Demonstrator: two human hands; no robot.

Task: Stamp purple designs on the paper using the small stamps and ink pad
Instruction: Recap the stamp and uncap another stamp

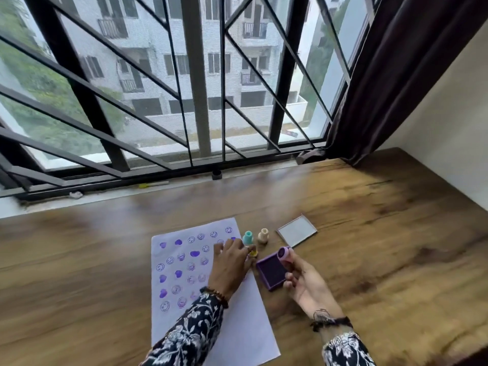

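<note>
Paper: white sheet (237,328) flat on the table, near its front edge; upper part covered with purple hearts, smileys and swirls
Ink pad: square purple tray (272,272), open, dark ink face up, just right of the paper
Right hand: right hand (303,283) grasps a purple stamp (284,253), round face turned toward the camera, above the ink pad's far corner
Left hand: left hand (229,265) rests on the paper, fingers spread; a yellow stamp (253,252) at its fingertips, grip cannot be told
Surface: wooden table (383,233); barred window (171,88) behind; dark curtain (401,70) on the right
Count: four stamps, including a teal stamp (248,237) and a cream stamp (263,235) standing upright; one grey lid (297,230)
</note>
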